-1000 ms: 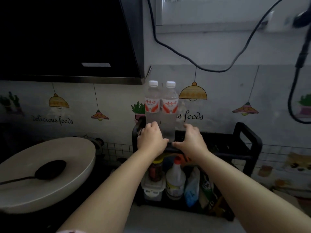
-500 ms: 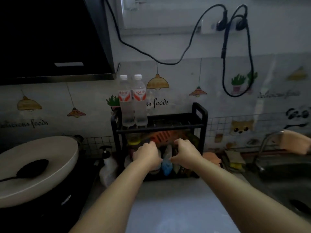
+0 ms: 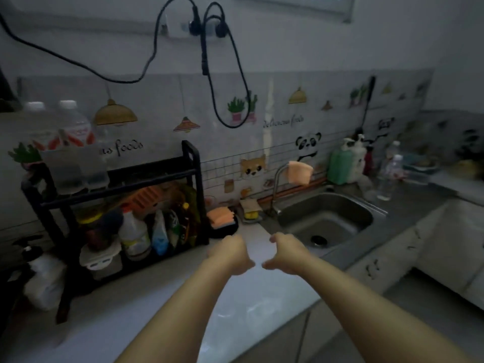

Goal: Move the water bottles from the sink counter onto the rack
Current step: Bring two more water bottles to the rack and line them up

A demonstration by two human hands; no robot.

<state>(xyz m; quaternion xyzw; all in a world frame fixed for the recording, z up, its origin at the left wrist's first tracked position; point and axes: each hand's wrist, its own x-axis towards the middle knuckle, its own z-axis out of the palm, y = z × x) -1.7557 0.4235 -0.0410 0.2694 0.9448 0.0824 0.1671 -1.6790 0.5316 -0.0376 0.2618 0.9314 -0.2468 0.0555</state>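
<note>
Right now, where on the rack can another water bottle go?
On the rack, the top shelf is bare right of the two bottles, up to the end post. The lower shelf is crammed. The white counter in front is bare too.

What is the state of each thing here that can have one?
two bottles, upright, capped, on the top shelf of the rack
counter bottles, upright, right of the sink
left hand, empty, fingers loosely curled
right hand, empty, fingers loosely curled
cloth, draped over the faucet
plugs, plugged in
</note>
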